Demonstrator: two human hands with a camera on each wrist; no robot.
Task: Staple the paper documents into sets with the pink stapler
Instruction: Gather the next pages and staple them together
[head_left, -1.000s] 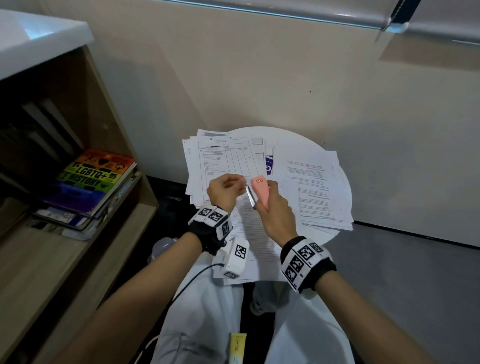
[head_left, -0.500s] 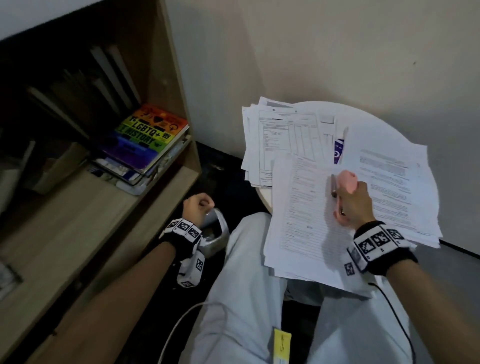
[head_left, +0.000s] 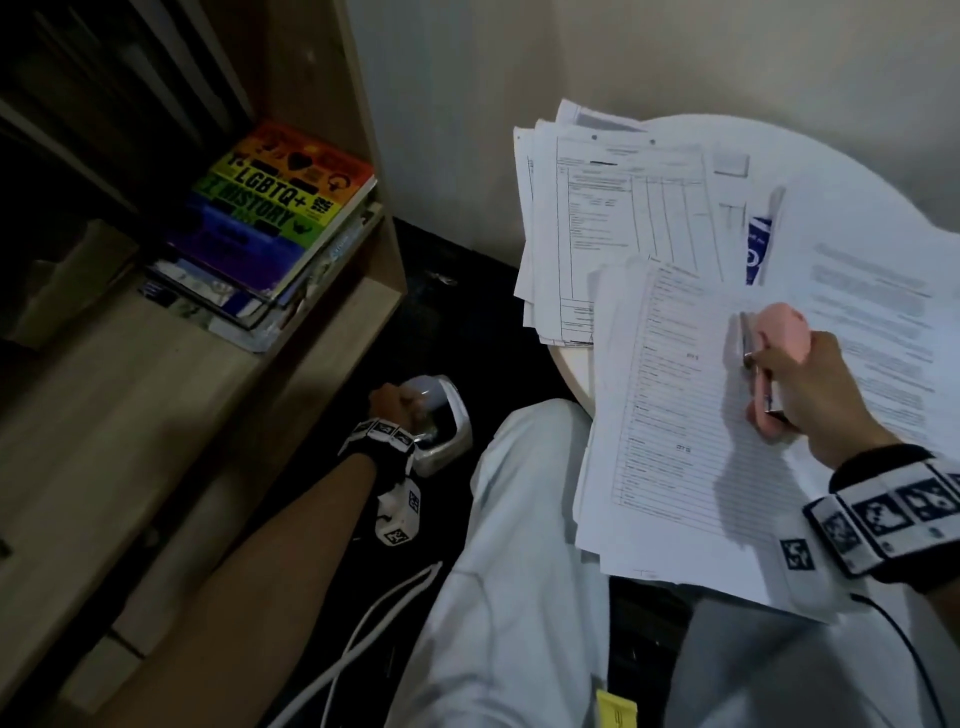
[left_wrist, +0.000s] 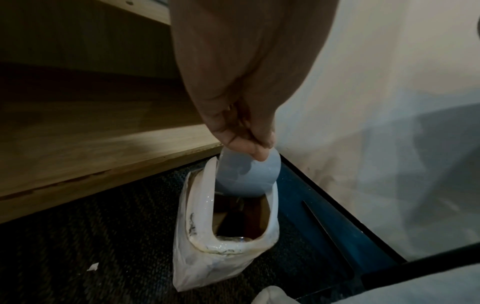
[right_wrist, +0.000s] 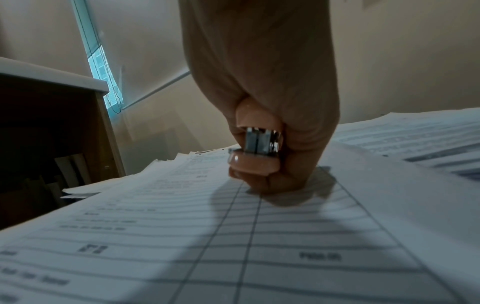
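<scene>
While left hand (left_wrist: 241, 115) lifts its lid (left_wrist: 248, 176), bag-lined bin (left_wrist: 223, 246) gapes

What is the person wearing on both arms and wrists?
Both forearms are bare, without sleeves. The left wrist band and the right wrist band are black, set with white squares bearing black fiducial markers. A small white marker block hangs under the left band. A thin black cable leaves the right one.

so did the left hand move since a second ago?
Yes. The left hand left the papers on the table, dropping down-left to the lined bin on the floor beside the shelf.
</scene>
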